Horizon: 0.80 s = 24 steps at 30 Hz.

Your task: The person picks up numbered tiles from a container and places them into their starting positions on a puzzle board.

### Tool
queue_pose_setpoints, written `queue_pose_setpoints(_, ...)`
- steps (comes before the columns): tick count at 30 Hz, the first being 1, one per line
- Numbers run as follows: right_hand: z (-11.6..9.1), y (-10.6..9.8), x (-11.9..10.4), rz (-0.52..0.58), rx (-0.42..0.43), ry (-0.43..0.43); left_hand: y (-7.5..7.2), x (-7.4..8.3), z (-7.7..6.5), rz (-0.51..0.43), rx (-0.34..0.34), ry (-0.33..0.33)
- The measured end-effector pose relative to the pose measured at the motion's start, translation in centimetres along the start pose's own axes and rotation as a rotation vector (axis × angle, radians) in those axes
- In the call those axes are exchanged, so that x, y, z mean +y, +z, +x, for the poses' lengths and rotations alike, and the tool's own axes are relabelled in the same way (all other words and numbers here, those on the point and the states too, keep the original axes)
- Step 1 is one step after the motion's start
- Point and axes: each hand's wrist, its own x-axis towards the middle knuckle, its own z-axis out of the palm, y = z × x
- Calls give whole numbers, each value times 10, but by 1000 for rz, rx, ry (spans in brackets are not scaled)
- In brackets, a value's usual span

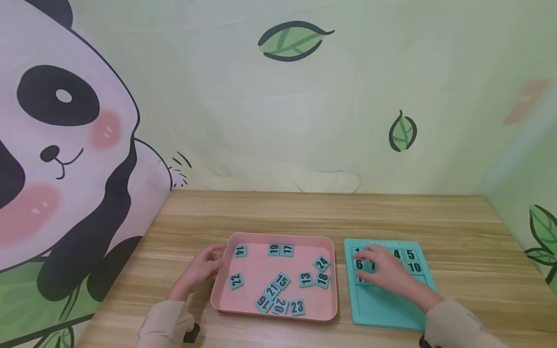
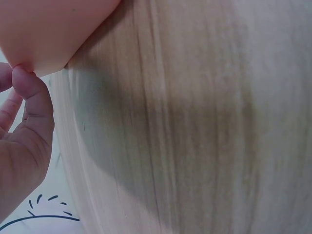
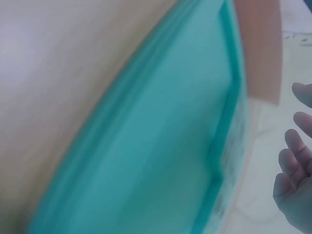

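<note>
My left hand (image 1: 201, 267) is at the left side of a pink tray (image 1: 273, 237), its fingers and bent thumb touching the tray's outer edge. In the left wrist view the thumb (image 2: 36, 97) meets the corner of the tray wall. Loose teal number tiles lie scattered in the tray, among them 14, 22 and 23. Over the upper left of a teal number board (image 1: 387, 307) is my right hand (image 1: 385, 271), thumb and fingers apart. It covers part of the tile rows; 5, 6 and 10 show. No tile is visible between its fingers, seen from the right wrist.
Tray and board lie side by side on a wood-grain table (image 1: 313, 212), a narrow gap between them. Behind stands a pale green wall (image 1: 217, 106) printed with leaves and a large panda at the left.
</note>
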Motion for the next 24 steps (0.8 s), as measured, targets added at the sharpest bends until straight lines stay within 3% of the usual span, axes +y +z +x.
queue_pose_setpoints(8,19,14,-36,8,-46,-113,0,0,1,-2,13,-8)
queue_pose_setpoints(16,38,30,-59,-73,-105,-266,0,2,-1,-7,11,-7)
queue_pose_setpoints(24,51,50,-65,-210,-120,-285,0,3,-2,4,20,-17)
